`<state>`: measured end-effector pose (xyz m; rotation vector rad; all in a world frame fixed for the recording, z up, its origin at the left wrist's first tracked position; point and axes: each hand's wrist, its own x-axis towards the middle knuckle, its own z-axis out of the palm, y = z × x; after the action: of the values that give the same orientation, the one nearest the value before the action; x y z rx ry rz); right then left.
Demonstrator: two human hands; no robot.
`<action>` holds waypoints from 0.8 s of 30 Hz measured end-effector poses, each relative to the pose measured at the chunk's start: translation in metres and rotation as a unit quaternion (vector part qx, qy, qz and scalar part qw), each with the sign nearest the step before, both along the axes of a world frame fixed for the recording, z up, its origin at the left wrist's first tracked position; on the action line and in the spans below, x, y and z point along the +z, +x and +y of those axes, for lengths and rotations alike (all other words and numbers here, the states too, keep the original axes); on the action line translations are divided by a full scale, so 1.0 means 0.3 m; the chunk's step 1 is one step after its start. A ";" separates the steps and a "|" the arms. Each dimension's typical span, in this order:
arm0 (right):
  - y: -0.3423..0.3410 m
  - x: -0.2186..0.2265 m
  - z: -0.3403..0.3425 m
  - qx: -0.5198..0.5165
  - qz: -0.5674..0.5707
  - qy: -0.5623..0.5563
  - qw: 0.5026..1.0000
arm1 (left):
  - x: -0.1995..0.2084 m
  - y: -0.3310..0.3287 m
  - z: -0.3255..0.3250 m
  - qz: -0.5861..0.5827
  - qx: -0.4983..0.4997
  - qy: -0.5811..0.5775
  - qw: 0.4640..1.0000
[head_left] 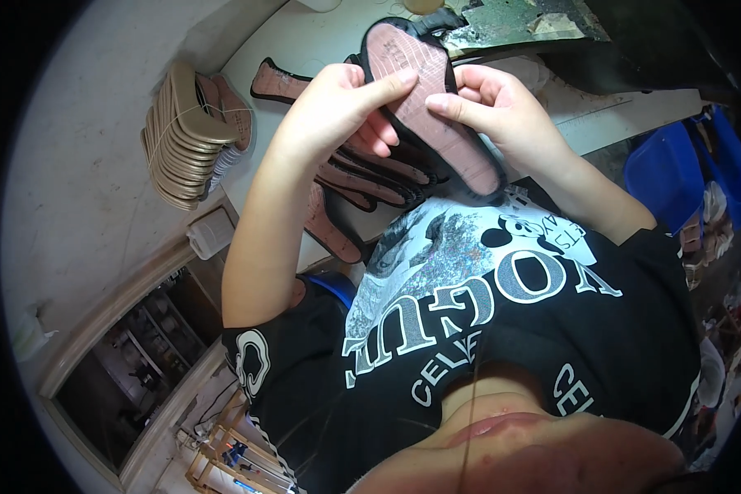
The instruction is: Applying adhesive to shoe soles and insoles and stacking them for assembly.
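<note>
Both of my hands hold one shoe insole (433, 99), pinkish-brown with a black rim, lifted above the white table (305, 41). My left hand (337, 107) grips its left edge, with the index finger laid across its face. My right hand (494, 107) pinches its right edge with thumb and fingertips. Beneath my hands lies a fanned pile of similar insoles (362, 177) on the table. One more insole (276, 81) lies apart at the pile's far left.
A bundle of tan soles (185, 136) tied with string stands left of the table. A small whitish box (210, 232) sits below it. Blue bins (675, 169) stand at the right. A worn green mat (527, 20) lies at the table's far side.
</note>
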<state>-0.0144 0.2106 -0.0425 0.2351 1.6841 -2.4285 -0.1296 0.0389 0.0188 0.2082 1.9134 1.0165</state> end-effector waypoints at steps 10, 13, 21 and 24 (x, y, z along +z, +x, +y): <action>0.109 -0.004 0.057 0.069 -0.067 -0.032 0.995 | -0.047 0.015 0.017 0.117 0.131 0.035 0.984; 0.080 0.005 0.066 0.057 -0.091 -0.024 0.994 | -0.061 -0.016 0.013 0.122 0.134 0.051 0.982; 0.024 0.024 -0.014 0.061 -0.024 -0.081 0.995 | -0.059 -0.110 -0.029 0.027 0.143 0.190 0.971; 0.077 0.060 -0.071 0.059 0.041 0.031 0.997 | -0.071 -0.001 -0.099 0.026 0.210 0.295 0.932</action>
<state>0.0087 0.1895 -0.0246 0.0426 1.7553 -2.3340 -0.1301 0.0093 -0.0023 0.1668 1.6822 1.8852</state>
